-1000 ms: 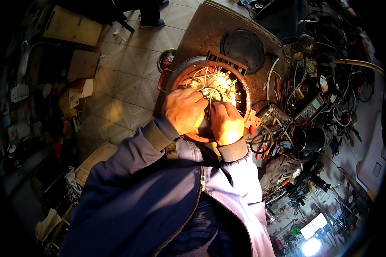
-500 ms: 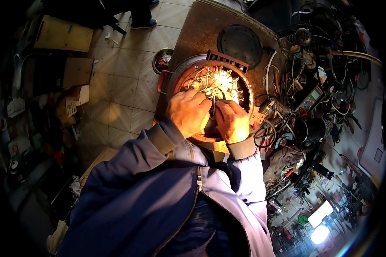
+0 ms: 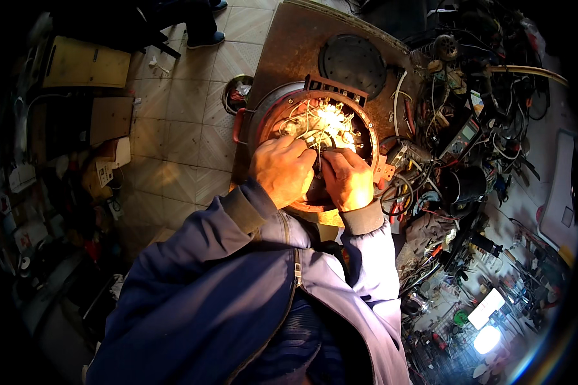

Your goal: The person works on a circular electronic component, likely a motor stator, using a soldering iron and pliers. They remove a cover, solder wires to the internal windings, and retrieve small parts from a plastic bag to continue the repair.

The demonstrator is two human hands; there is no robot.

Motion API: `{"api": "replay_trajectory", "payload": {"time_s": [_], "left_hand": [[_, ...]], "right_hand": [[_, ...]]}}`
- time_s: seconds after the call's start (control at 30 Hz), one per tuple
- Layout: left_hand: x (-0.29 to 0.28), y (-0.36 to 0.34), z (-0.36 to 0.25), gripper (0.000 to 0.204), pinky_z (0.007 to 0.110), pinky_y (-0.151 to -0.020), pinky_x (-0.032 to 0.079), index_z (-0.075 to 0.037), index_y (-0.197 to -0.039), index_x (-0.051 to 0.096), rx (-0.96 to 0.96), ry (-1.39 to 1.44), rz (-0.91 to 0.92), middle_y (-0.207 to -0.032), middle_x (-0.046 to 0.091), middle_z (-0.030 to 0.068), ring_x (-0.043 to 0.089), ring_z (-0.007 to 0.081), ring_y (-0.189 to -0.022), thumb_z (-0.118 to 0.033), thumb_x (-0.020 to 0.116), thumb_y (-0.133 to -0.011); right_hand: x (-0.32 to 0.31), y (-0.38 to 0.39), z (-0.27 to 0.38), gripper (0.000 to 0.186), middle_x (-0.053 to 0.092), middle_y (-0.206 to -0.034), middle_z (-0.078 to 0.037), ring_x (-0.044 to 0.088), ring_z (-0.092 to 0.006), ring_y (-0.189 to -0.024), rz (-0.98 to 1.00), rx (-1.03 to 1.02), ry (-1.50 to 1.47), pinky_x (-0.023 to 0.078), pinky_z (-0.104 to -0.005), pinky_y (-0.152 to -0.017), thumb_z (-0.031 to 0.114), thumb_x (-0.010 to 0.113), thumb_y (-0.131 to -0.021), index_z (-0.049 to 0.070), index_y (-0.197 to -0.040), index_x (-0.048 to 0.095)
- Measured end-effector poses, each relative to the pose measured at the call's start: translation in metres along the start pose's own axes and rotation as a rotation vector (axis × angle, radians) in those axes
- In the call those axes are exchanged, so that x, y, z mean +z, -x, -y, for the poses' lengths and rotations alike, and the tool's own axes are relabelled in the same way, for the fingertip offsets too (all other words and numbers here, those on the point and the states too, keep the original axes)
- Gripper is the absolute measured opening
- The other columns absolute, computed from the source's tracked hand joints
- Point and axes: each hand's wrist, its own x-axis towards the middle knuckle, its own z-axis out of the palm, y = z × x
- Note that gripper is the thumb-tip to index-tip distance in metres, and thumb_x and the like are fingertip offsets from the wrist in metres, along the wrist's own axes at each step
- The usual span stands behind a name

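Note:
A round reddish housing (image 3: 373, 136) with a red side handle (image 3: 239, 126) stands open in front of me. Inside it, loose wires (image 3: 309, 122) and connectors are brightly lit. My left hand (image 3: 281, 168) reaches over the near left rim, its fingers closed and bent down into the housing. Facing it, my right hand (image 3: 348, 179) is also closed, thumb and forefinger pinched together. A short dark wire-like piece shows between the two hands. What the fingertips hold is hidden by the knuckles and shadow.
A black round cover (image 3: 353, 65) lies on the brown tabletop (image 3: 295, 45) behind the housing. To the right, tangled cables, tools and a multimeter (image 3: 463, 136) crowd the bench. A small bin (image 3: 237, 94) stands on the tiled floor; a person's shoe (image 3: 207, 40) is at upper left.
The view has shifted slightly, so the surroundings sit a little further left. Both hands stay in the housing in nearly the same pose.

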Motion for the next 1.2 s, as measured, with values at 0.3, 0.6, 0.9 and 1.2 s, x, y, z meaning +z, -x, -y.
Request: {"api": "replay_trajectory", "payload": {"time_s": [0.3, 0.6, 0.9, 1.2], "left_hand": [[0.001, 0.002, -0.001, 0.016, 0.042, -0.07, 0.052, -0.01, -0.087, 0.071, -0.007, -0.025, -0.01, -0.081, 0.062, 0.0028, 0.064, 0.026, -0.083, -0.015, 0.072, -0.072], [0.002, 0.002, -0.004, 0.013, 0.041, -0.069, 0.052, -0.012, -0.085, 0.072, -0.016, -0.053, -0.019, -0.08, 0.062, 0.0024, 0.064, 0.0254, -0.082, -0.012, 0.073, -0.071], [0.002, 0.001, -0.004, 0.011, 0.042, -0.069, 0.052, -0.012, -0.083, 0.072, -0.018, -0.077, -0.025, -0.079, 0.063, 0.0029, 0.064, 0.0263, -0.08, -0.011, 0.072, -0.072], [0.003, 0.005, -0.002, 0.011, 0.043, -0.069, 0.052, -0.01, -0.084, 0.072, -0.028, -0.047, -0.043, -0.081, 0.065, 0.0032, 0.064, 0.0271, -0.081, -0.01, 0.072, -0.073]], "right_hand": [[-0.001, -0.002, 0.002, 0.014, 0.071, -0.092, -0.013, 0.072, -0.0354, -0.081, -0.01, -0.007, 0.017, 0.059, -0.0427, -0.07, 0.009, 0.076, -0.088, 0.004, -0.101, 0.074], [0.004, 0.004, -0.007, 0.014, 0.071, -0.092, -0.014, 0.072, -0.0361, -0.078, 0.013, -0.034, 0.022, 0.058, -0.0447, -0.068, 0.007, 0.071, -0.088, 0.005, -0.102, 0.075], [0.002, 0.003, -0.006, 0.014, 0.07, -0.091, -0.018, 0.07, -0.0404, -0.08, 0.063, -0.006, -0.008, 0.058, -0.0455, -0.072, 0.004, 0.072, -0.089, 0.003, -0.103, 0.074], [-0.004, -0.001, -0.002, 0.022, 0.071, -0.095, -0.02, 0.072, -0.0414, -0.084, 0.052, 0.014, -0.078, 0.058, -0.0448, -0.075, 0.004, 0.072, -0.089, 0.001, -0.11, 0.075]]}}
